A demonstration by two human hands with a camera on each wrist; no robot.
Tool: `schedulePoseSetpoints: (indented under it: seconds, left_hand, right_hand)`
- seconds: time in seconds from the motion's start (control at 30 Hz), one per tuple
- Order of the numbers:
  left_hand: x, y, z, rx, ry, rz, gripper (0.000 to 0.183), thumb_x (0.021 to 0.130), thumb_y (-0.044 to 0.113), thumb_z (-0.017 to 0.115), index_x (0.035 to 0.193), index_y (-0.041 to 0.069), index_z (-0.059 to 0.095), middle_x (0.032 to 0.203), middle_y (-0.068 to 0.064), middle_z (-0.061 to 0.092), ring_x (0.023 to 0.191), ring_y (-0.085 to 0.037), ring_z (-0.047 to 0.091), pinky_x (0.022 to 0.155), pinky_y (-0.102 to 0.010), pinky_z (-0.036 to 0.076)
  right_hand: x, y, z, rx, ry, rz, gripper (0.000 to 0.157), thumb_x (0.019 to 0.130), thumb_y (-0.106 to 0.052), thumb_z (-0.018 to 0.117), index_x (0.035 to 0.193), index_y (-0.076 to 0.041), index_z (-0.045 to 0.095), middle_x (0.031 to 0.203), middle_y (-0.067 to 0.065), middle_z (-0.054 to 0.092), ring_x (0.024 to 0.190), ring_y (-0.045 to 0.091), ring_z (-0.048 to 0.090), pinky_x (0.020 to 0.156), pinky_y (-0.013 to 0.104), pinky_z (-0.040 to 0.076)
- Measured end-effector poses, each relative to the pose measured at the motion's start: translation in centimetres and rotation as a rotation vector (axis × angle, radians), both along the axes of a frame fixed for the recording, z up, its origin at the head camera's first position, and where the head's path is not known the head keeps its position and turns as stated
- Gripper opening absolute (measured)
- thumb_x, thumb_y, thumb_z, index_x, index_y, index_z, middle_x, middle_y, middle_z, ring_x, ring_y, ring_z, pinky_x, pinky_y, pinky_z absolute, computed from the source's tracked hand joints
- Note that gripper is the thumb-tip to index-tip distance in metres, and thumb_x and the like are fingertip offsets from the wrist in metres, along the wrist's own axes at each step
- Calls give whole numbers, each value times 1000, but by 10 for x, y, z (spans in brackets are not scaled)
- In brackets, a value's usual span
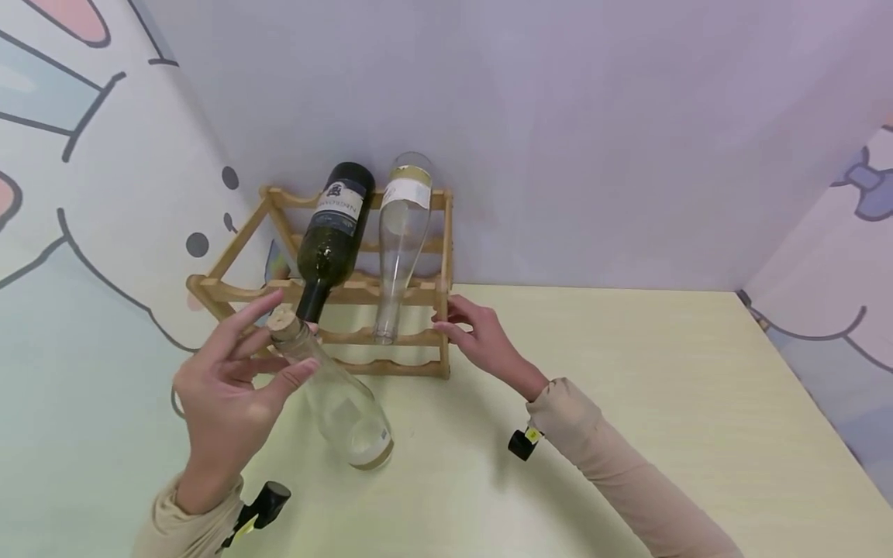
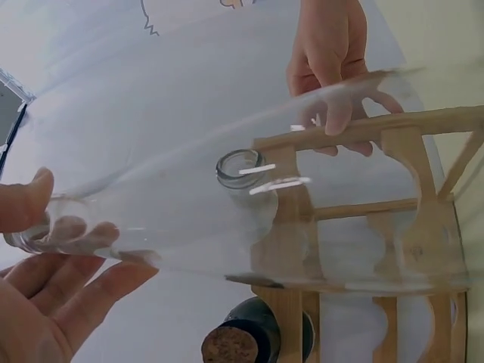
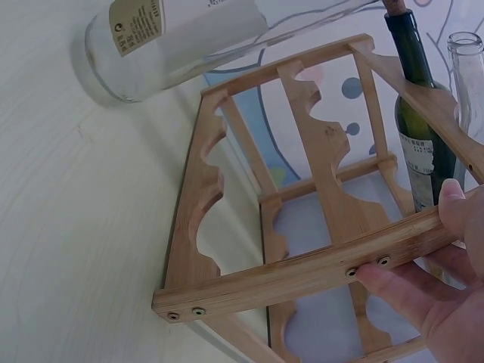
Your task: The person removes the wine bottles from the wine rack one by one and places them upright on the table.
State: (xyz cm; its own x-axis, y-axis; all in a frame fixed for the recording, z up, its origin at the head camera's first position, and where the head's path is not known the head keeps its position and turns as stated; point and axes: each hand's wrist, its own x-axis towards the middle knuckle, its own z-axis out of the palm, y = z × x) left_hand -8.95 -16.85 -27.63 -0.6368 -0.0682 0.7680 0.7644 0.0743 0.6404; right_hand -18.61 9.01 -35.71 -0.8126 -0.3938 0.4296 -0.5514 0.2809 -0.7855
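My left hand (image 1: 233, 387) holds a clear glass bottle (image 1: 349, 418) by its neck, thumb on one side and fingers on the other. A cork (image 1: 284, 322) shows at the neck's end in the head view. The bottle leans, its base low at the tabletop in front of a wooden wine rack (image 1: 223, 292). With thumb and fingers, my right hand (image 1: 488, 341) grips the rack's right side rail, seen close in the right wrist view. On the rack's upper level lie a dark green wine bottle (image 1: 339, 209) and another clear bottle (image 1: 401, 240), necks toward me.
The rack stands in the corner against the back wall (image 1: 593, 155) and near the left wall (image 1: 139, 217), which carries cartoon drawings. Pale tabletop (image 1: 628, 364) extends to the right. Several lower cradles of the rack (image 3: 329, 151) hold no bottle.
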Motion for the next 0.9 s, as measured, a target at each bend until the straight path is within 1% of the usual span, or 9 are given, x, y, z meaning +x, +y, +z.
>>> schedulePoseSetpoints:
  seconds: [0.03,0.17,0.23,0.33,0.4,0.53,0.63,0.73,0.9]
  left_hand:
    - [0,0,-2,10,-3,-19,66,54,-31,66,118,-20,53,96,-10,71,74,-10,69,63,-18,56]
    - [-1,1,-8,29,-8,-89,67,55,-32,66,119,-21,50,92,-11,72,77,-13,69,64,-19,56]
    - [0,1,-10,41,-6,-122,66,58,-31,67,121,-22,48,94,-14,71,81,-16,69,65,-19,56]
    - [1,2,-13,41,-9,-137,64,63,-25,70,122,-22,47,99,-16,70,84,-17,69,66,-19,56]
    - [1,4,-14,36,-21,-133,62,66,-23,71,123,-21,47,102,-17,69,86,-18,69,67,-19,55]
    - [0,6,-16,-24,-54,-96,59,69,-20,71,124,-18,49,104,-15,69,89,-16,68,69,-18,55]
    - [0,7,-19,-80,-57,-58,56,71,-19,71,123,-17,51,105,-13,69,90,-15,67,70,-18,55]
    - [0,6,-22,-111,-44,-42,54,73,-13,73,122,-17,51,106,-13,69,94,-16,67,71,-18,55]
    - [-3,2,-23,-94,-20,-117,52,77,-5,74,120,-19,51,109,-15,67,99,-19,65,75,-20,55]
  right_hand:
    - [0,0,0,-2,1,0,16,90,-2,61,105,2,60,95,16,67,91,30,67,69,30,58]
    - [0,-1,-1,-10,2,3,17,90,-1,61,106,2,60,95,16,67,91,31,67,68,34,59]
    - [1,-1,-1,-9,4,5,18,90,-1,61,107,3,59,95,16,68,91,30,67,68,35,59]
    - [1,0,-2,-4,10,2,19,90,-2,61,108,3,59,95,16,68,91,30,66,68,32,59]
    - [1,0,-2,-6,19,-4,19,90,-2,61,108,3,59,95,16,68,91,31,66,67,31,58]
    - [2,0,-2,-10,25,-19,19,90,-1,61,109,3,59,95,16,68,90,31,66,66,31,58]
    - [3,-1,-2,-11,14,-22,21,90,-1,60,110,3,59,96,17,68,91,32,66,67,33,59]
    - [4,-1,-1,-19,-7,-20,21,90,-1,60,111,3,59,97,18,67,92,33,66,68,36,59]
    - [6,-1,-1,-54,-88,-21,24,91,-1,60,114,2,60,102,18,66,97,33,65,72,42,58]
